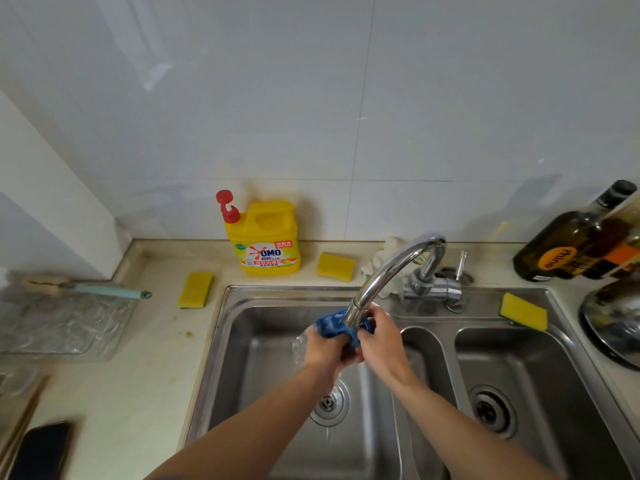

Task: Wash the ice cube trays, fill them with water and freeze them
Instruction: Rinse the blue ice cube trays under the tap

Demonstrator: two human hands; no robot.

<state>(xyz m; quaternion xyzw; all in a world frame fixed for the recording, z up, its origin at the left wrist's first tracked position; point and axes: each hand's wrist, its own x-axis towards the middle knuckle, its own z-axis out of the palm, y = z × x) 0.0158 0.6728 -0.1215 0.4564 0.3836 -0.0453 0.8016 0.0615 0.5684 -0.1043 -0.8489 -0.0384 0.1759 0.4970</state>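
Yellow detergent bottle point(266, 240) upright — one sponge point(195, 289) left of it, another sponge point(336, 266) right.

Both hands, left hand point(323, 349) and right hand point(379, 341), grip blue ice cube tray point(332, 325) under faucet point(388, 271) spout, over left sink point(242, 341) basin. Water running off.

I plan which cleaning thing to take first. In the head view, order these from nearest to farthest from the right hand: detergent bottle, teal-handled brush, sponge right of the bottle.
From the right hand, gripping the ice cube tray:
1. Sponge, behind the sink, left of the tap.
2. Detergent bottle, farther left, by the wall.
3. Brush, far left of the sink.
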